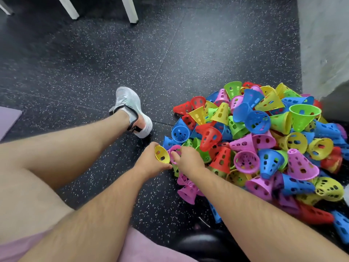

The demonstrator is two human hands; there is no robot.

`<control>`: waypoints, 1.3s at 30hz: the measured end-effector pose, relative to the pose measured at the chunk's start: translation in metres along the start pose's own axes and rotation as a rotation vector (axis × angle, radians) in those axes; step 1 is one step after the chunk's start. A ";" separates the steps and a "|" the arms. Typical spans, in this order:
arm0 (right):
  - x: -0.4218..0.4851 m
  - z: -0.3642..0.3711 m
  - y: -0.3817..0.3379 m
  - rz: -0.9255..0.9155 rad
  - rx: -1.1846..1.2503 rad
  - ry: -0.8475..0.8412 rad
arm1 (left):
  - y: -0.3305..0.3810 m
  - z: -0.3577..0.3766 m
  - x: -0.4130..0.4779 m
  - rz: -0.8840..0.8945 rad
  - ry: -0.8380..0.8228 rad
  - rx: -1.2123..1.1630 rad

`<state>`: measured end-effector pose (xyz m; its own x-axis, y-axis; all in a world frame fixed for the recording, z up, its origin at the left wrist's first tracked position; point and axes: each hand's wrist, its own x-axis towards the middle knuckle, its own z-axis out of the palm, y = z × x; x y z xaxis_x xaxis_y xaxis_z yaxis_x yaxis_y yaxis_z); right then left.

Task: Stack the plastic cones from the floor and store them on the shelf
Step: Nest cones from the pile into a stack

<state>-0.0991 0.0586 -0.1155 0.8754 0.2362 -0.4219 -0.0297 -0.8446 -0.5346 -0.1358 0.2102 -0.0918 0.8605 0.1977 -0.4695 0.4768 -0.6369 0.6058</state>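
Observation:
A big heap of perforated plastic cones (pixel 264 140) in red, blue, green, yellow and pink lies on the dark speckled floor at the right. At the heap's near left edge my left hand (pixel 151 163) grips a yellow cone (pixel 162 154), its open mouth facing me. Right beside it my right hand (pixel 187 159) pinches a pink cone (pixel 174 150) by its rim, close against the yellow one. More pink cones (pixel 187 191) lie just below my right wrist.
My bare left leg stretches out across the floor, ending in a white sneaker (pixel 130 110) left of the heap. White furniture legs (pixel 130 10) stand at the far top. A grey wall (pixel 324 44) borders the heap on the right. A purple mat (pixel 8 118) lies at the left edge.

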 end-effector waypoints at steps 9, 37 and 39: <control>0.001 0.018 0.015 -0.081 0.075 -0.158 | -0.012 0.015 0.015 -0.062 -0.177 -0.048; 0.001 -0.019 0.017 -0.128 0.357 0.218 | 0.017 -0.012 -0.004 0.040 -0.077 -0.376; 0.003 -0.021 0.012 -0.179 0.367 0.362 | 0.009 -0.014 -0.005 0.056 -0.003 -0.321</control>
<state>-0.0864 0.0387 -0.1078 0.9904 0.1263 -0.0564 0.0255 -0.5677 -0.8228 -0.1333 0.2136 -0.0751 0.8866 0.1670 -0.4314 0.4616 -0.3795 0.8018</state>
